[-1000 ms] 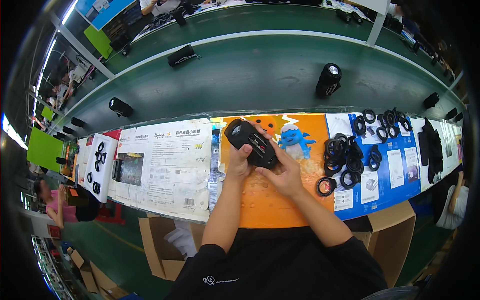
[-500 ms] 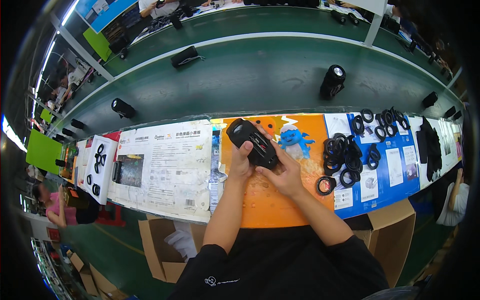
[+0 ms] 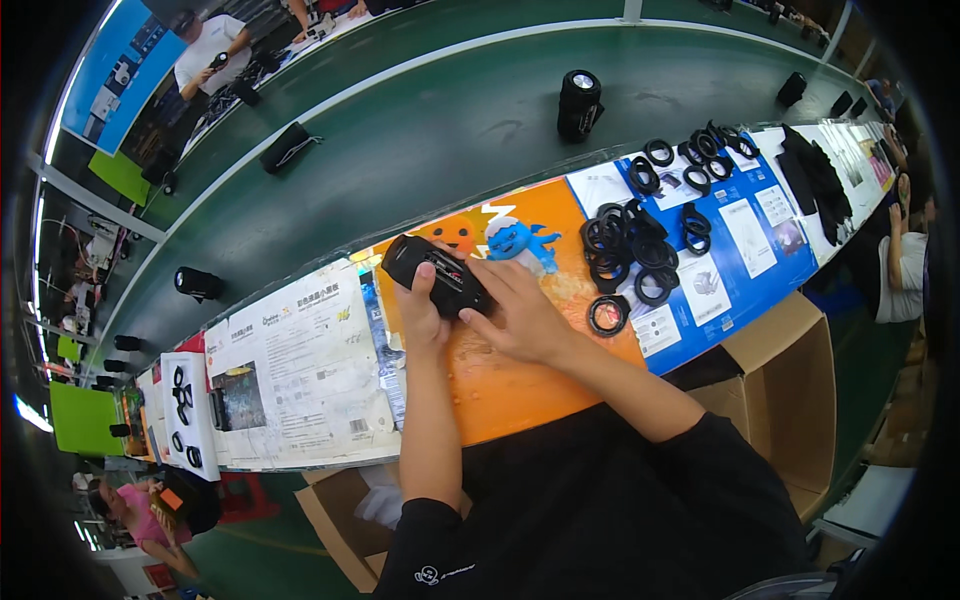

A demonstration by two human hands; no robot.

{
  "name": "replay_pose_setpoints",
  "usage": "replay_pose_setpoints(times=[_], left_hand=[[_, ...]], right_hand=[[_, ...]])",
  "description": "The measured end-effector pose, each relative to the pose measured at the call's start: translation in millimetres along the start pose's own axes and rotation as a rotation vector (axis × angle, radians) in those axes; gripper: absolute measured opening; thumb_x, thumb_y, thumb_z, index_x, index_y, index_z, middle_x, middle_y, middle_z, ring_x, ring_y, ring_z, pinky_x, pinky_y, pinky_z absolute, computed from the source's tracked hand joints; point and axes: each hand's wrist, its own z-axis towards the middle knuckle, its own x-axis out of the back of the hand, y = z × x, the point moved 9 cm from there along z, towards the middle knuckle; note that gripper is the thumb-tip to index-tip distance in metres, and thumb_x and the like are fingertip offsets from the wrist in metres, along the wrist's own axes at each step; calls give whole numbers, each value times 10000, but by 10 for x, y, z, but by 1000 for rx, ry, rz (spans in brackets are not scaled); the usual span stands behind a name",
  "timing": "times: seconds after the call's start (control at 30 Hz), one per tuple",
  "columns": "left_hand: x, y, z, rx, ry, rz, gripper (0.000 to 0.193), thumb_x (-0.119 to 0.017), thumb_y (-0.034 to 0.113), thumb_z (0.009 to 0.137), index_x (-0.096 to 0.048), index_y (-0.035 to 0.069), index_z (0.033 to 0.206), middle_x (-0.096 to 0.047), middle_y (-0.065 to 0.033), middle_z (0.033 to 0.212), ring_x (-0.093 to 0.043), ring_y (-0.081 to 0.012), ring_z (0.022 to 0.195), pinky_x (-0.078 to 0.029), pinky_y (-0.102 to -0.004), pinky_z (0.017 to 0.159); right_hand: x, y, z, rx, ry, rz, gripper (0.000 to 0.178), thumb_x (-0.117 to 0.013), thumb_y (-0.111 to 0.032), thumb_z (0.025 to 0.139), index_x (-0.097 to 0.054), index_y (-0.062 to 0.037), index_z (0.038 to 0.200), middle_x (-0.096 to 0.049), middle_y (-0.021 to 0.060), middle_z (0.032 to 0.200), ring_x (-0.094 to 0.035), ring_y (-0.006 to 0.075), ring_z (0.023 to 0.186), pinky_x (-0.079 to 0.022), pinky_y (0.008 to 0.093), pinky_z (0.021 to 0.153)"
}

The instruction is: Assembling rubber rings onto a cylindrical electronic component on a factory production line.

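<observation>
Between both hands I hold a black cylindrical portable speaker, tilted above the orange part of the worktop. My left hand is closed round its near left side, with the thumb lying along the casing. My right hand grips the other end, its fingers over the far side and its thumb at the lower edge. Pale print and small markings show on the side facing up. Nearest to my right hand lies a single black ring, beside a heap of black rings.
Beyond the worktop runs a green conveyor with an upright speaker and others spaced along it. A white tray of black parts stands left; black cloth pieces lie right. Open cardboard boxes stand below the near edge.
The speaker has been turned in my hands: its printed side now faces up, where a recessed panel showed before. My right fingers now lie over its far side. The whole view has tilted.
</observation>
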Motion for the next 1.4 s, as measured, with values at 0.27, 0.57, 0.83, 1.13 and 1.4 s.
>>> replay_pose_setpoints(times=[0.27,0.57,0.83,1.13,1.4], left_hand=[[9,11,33,68,-52,67,552,-861,294,939,-602,33,1350,-729,-143,1201,-759,-317,1105,-641,-465,1001],[-33,28,6,129,-64,65,642,-910,262,891,-591,45,1404,-725,-121,1202,-756,-279,1096,-650,-424,993],[-30,24,22,129,-68,64,628,-891,283,910,-587,40,1404,-744,-156,1207,-759,-281,1093,-657,-425,979],[59,7,27,150,-40,45,580,-845,289,945,-589,51,1407,-745,-172,1223,-766,-291,1093,-664,-438,961],[23,56,-2,146,-25,134,667,-793,295,967,-554,-16,1506,-733,-186,1269,-758,-320,1168,-642,-437,1019]], right_hand=[[1523,254,-13,-67,225,-342,162,-760,-83,982,-799,-49,1135,-744,152,1299,-667,370,1244,-524,468,1079],[2919,1398,409,-117,146,-705,217,-661,7,1005,-792,-28,1175,-754,162,1240,-673,393,1190,-545,481,1039],[2976,2245,689,-253,-35,-827,545,-703,47,937,-700,-110,1459,-599,214,1580,-540,444,1469,-446,507,1245],[2854,2329,709,-390,-416,-887,609,-779,33,844,-752,-179,1415,-581,192,1557,-568,392,1439,-505,462,1202],[2940,2340,603,-509,-371,-541,426,-816,-107,898,-789,-77,1322,-663,197,1342,-719,363,1141,-587,437,1053]])
